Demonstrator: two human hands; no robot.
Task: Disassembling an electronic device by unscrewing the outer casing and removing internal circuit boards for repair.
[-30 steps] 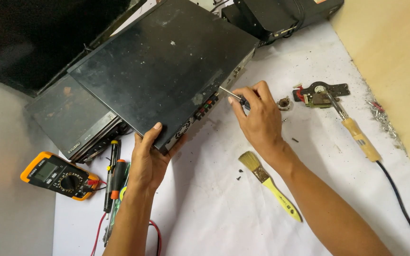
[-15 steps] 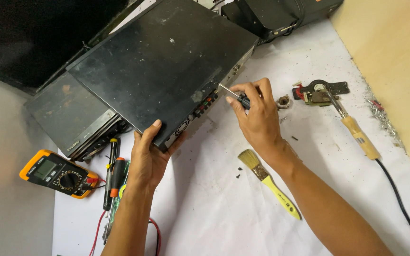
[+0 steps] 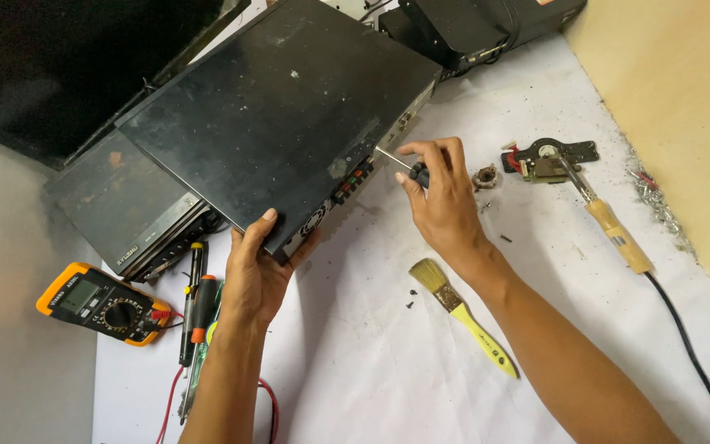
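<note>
The right hand (image 3: 445, 205) has edged a little along the rear edge of the flat black metal case (image 3: 281, 131), fingers pinched tight on a slim screwdriver (image 3: 400, 163) whose steel shaft meets the case's back panel. That scuffed, dusty box sits tilted across a second dark unit (image 3: 121, 205) on the white paper-covered bench (image 3: 371, 362), its near corner clamped by the left hand (image 3: 260, 275). Around it lie a yellow-handled bristle brush (image 3: 463, 316), a wooden-handled soldering iron (image 3: 610, 230), an orange multimeter (image 3: 96, 302) and loose screwdrivers (image 3: 195, 308).
</note>
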